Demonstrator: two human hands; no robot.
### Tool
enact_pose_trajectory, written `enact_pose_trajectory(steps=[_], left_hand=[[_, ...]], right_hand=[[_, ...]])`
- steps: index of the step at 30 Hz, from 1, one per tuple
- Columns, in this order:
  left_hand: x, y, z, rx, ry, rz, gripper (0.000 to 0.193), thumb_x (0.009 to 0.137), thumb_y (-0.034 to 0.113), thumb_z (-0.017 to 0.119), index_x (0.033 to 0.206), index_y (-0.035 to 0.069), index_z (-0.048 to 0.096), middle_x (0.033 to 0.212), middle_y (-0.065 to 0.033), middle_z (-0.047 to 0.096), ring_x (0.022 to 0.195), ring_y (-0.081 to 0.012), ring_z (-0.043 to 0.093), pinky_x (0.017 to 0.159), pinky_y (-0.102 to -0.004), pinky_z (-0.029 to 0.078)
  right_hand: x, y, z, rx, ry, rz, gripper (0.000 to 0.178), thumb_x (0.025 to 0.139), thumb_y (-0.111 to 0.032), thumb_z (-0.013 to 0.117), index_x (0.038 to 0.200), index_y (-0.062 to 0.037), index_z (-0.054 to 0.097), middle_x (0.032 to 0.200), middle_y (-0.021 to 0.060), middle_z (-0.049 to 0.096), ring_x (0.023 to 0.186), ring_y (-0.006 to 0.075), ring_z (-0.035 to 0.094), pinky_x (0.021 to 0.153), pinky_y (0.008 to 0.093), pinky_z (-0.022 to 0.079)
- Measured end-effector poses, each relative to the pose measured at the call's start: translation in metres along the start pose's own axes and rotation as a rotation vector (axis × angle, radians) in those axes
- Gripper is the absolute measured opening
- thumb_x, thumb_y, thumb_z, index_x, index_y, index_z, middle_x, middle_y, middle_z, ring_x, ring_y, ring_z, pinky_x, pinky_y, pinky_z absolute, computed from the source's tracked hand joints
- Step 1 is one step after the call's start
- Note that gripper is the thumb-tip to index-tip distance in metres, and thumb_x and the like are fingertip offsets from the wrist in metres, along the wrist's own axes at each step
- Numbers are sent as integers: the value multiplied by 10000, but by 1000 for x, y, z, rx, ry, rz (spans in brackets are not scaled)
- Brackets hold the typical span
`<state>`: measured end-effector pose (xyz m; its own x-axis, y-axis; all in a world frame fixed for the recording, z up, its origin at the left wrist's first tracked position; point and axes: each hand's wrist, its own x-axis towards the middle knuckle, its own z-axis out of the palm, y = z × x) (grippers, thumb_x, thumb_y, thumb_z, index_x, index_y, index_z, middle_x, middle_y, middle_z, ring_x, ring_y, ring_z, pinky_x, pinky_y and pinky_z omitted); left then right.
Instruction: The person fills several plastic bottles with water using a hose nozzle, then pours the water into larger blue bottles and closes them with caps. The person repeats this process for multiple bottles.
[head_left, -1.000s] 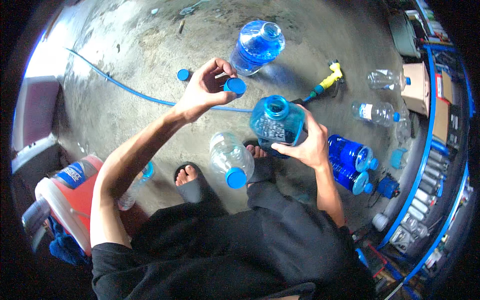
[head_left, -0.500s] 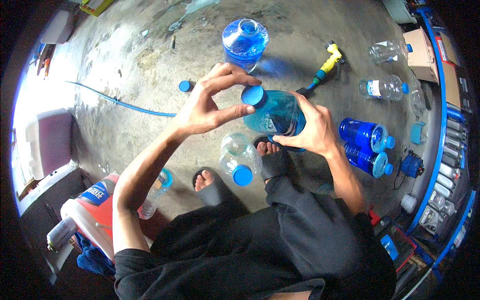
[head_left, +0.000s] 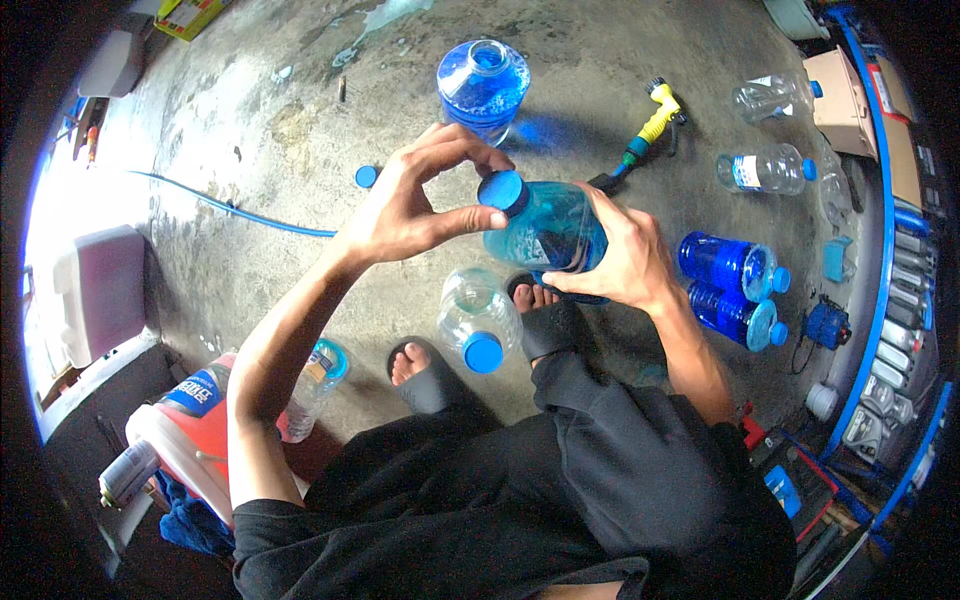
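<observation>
My right hand (head_left: pixel 630 250) is wrapped round a large clear plastic bottle (head_left: pixel 555 235) with bluish contents, tilted so that its neck points left. A blue screw cap (head_left: pixel 503 190) sits on the neck. Thumb and forefinger of my left hand (head_left: pixel 415 200) curl round that cap from the left. Below the held bottle stands an empty-looking clear bottle (head_left: pixel 475 305) with a blue cap, by my feet. Beyond my hands an uncapped bottle (head_left: pixel 484 90) of blue liquid stands upright on the floor. A loose blue cap (head_left: pixel 366 176) lies left of it.
A yellow hose nozzle (head_left: pixel 655 118) lies ahead to the right; a blue hose (head_left: pixel 235 210) runs at left. Two blue-filled bottles (head_left: pixel 730 265) lie at right, with a clear bottle (head_left: pixel 765 170) farther off. A blue-edged shelf (head_left: pixel 885 200) bounds the right side. A red-filled jug (head_left: pixel 180 430) stands lower left.
My hands and the held bottle keep nearly the same place, with the left hand still at the cap. The whole view has shifted slightly.
</observation>
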<state>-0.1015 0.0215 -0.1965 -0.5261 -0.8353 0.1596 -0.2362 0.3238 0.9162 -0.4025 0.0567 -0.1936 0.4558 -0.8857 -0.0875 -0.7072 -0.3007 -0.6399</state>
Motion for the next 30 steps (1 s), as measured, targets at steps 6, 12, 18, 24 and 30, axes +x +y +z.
enact_pose_trajectory(steps=[6, 12, 18, 24, 30], left_hand=[[-29, -46, 0, -40, 158, -126, 540, 832, 331, 918, 1223, 27, 703, 1158, -74, 683, 1117, -209, 628, 1028, -385, 480], [-72, -139, 40, 400, 209, -242, 459, 840, 297, 898, 1202, 70, 731, 1099, -96, 685, 1074, -274, 660, 952, -416, 517], [-27, -102, 16, 273, 583, -83, 448, 819, 294, 932, 1160, 63, 756, 997, -95, 687, 974, -245, 641, 921, -377, 523], [64, -42, -42, 606, 507, 239, 433, 806, 346, 902, 1145, 108, 777, 1085, -78, 719, 1045, -293, 648, 961, -410, 501], [88, -40, -46, 740, 345, 134, 395, 780, 409, 871, 1117, 210, 812, 1072, -30, 721, 1092, -297, 648, 1007, -447, 495]], right_hand=[[-12, 12, 5, 41, 27, 18, 983, 621, -366, 1009, 1437, -22, 584, 1256, 216, 744, 1140, 373, 751, 993, 451, 602], [-45, 41, 13, 30, 174, 36, 1000, 584, -335, 1038, 1421, -32, 582, 1269, 200, 743, 1153, 346, 748, 1002, 448, 594], [-99, 85, 38, 88, 278, 148, 1078, 592, -309, 1044, 1471, -13, 494, 1329, 188, 668, 1218, 337, 669, 1067, 465, 532], [-161, 120, 63, 222, 525, 369, 1126, 594, -242, 1052, 1500, -4, 427, 1411, 164, 563, 1300, 304, 567, 1142, 466, 449], [-220, 145, 67, 219, 623, 445, 1113, 612, -229, 1045, 1511, -4, 430, 1421, 165, 555, 1317, 306, 553, 1147, 461, 447]])
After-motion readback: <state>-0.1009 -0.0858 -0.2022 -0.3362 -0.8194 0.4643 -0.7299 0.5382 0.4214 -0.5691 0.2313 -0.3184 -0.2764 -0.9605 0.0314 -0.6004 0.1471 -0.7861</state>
